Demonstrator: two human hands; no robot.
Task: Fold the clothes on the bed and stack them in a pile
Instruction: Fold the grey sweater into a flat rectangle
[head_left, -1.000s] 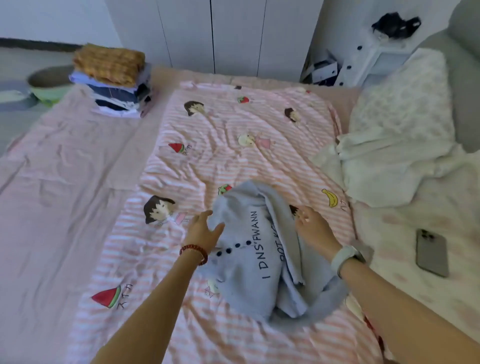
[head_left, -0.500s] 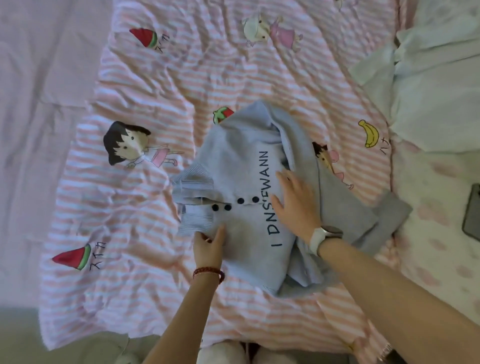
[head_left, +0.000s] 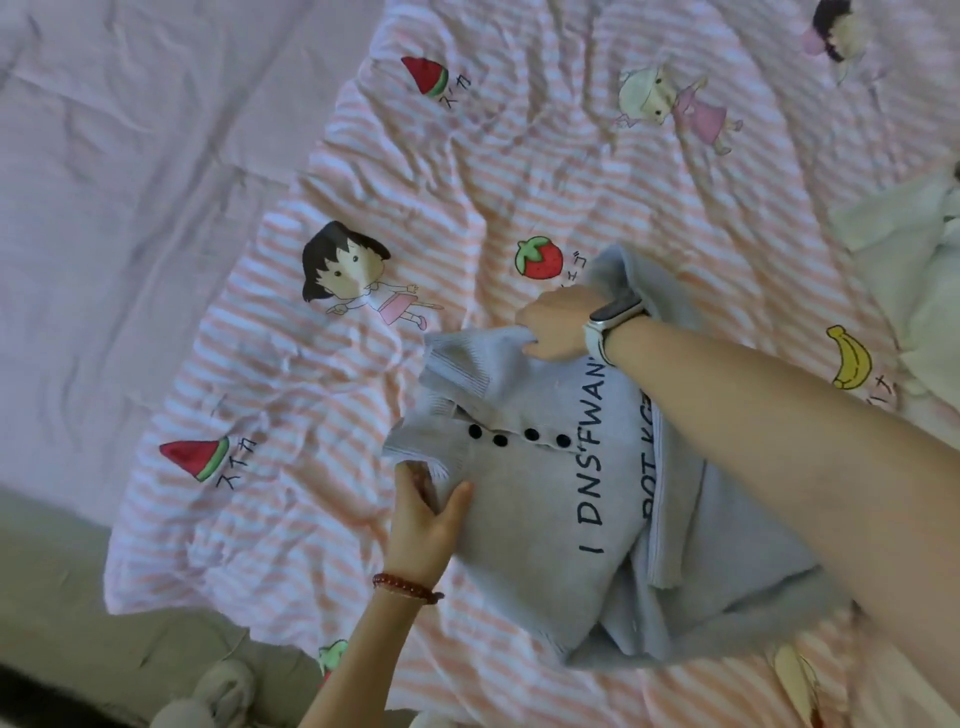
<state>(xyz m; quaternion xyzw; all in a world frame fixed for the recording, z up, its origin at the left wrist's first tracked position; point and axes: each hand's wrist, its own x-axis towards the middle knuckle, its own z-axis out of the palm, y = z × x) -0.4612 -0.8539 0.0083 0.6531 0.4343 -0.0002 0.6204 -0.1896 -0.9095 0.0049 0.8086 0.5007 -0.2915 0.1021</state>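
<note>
A light grey knitted sweater (head_left: 550, 499) with black buttons and black lettering lies crumpled on the pink striped cartoon sheet (head_left: 467, 218). My left hand (head_left: 423, 512), a red bead bracelet on its wrist, pinches the near shoulder beside the collar. My right hand (head_left: 558, 325), with a watch on its wrist, grips the far shoulder edge of the sweater. One sleeve is bunched under my right forearm.
A plain pink sheet (head_left: 119, 171) covers the left part of the bed. A whitish garment (head_left: 914, 270) lies at the right edge. The grey floor (head_left: 78, 623) and pale slippers (head_left: 218, 691) show at the bottom left.
The view has tilted further down. My right hand left the sweater's chest and took hold of the far shoulder. My left hand kept its hold near the collar.
</note>
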